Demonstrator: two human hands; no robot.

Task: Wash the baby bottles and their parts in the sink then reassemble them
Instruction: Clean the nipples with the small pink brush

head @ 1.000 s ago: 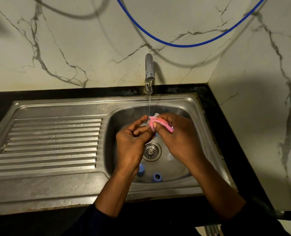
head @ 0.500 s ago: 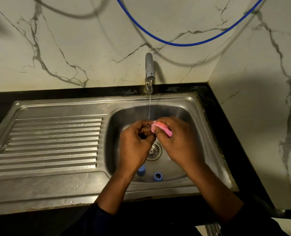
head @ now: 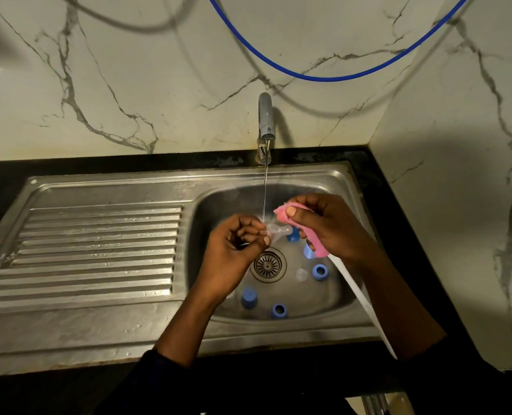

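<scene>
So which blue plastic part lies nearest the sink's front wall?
The open blue plastic ring, right of the closed blue cap; others lie farther back.

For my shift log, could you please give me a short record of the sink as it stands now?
Tap: running, with a thin stream
Left hand: pinches a clear teat under the stream
Right hand: holds a pink cloth beside the teat
Basin: a blue ring, a blue cap and other blue parts lie around the drain
</scene>
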